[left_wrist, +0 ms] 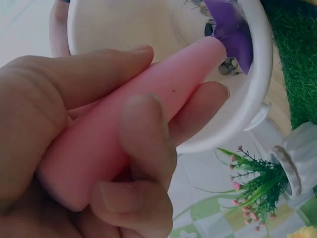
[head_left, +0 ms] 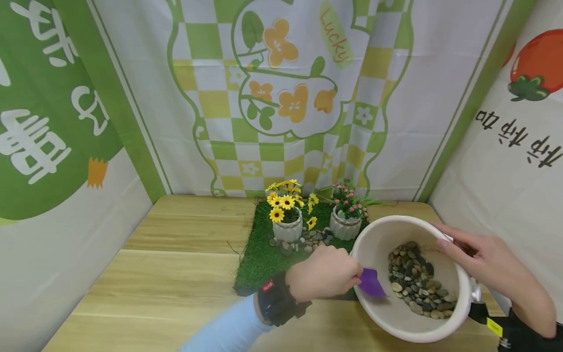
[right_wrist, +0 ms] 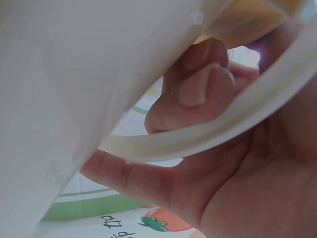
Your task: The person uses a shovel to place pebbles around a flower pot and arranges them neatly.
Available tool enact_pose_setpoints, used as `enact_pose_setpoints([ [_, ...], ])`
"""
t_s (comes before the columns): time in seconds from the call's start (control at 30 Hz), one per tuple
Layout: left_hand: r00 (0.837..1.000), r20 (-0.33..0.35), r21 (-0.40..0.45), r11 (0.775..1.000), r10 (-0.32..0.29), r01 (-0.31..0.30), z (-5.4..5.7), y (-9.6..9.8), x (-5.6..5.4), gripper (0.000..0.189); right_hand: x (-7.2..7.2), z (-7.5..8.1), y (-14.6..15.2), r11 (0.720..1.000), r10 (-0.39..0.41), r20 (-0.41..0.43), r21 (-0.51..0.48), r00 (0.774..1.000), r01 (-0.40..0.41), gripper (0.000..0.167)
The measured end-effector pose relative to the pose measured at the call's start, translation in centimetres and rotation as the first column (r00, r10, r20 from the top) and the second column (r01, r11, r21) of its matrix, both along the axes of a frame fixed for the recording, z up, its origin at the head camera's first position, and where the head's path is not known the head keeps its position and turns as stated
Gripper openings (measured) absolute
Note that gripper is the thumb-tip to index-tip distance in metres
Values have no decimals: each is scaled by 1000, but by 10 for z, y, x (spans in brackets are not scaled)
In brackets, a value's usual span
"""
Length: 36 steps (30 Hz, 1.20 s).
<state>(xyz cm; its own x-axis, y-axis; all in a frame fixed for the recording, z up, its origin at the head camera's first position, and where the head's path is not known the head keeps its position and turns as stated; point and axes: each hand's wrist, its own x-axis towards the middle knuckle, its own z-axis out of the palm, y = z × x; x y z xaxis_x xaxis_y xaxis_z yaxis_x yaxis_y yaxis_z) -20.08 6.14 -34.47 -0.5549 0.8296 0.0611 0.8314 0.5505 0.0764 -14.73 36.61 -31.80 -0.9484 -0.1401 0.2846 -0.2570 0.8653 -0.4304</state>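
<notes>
My left hand [head_left: 323,274] grips the pink handle [left_wrist: 133,124] of a small toy shovel. Its purple blade [head_left: 372,283] dips just inside the left rim of a white bucket [head_left: 369,313]. Pebbles [head_left: 413,283] in grey, tan and dark tones lie along the bucket's inner side. The bucket leans, its mouth turned up toward the head camera. My right hand [head_left: 488,254] holds the bucket at its right rim, thumb on top. In the right wrist view, curled fingers [right_wrist: 208,94] wrap a pale curved band by the bucket wall; part of that hand is hidden.
Behind the left hand, a green turf mat [head_left: 257,264] lies on the wooden table [head_left: 167,274]. A white pot [head_left: 288,231] of yellow flowers and another pot [head_left: 345,227] with pink flowers stand on it. Several stones [head_left: 312,238] sit between them. Printed cloth [head_left: 281,156] hangs behind.
</notes>
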Motion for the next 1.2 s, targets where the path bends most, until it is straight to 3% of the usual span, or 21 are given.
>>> enact_pose_setpoints([
  [0.13,1000,-3,-51,999,10,-10,0,6,2,11,0,-1,1,1000,-3,2,0,1000,3,46],
  [0.3,998,-56,-100,994,30,-35,2,13,4,11,-1,-1,2,1000,-17,7,6,1000,17,46],
  [0.73,987,-162,-99,995,2,-18,0,23,6,21,0,0,0,1000,-15,1,4,1000,15,45],
  [1.2,996,-87,-167,985,24,-38,-10,48,4,23,0,-2,3,1000,-21,7,-4,1000,21,45],
])
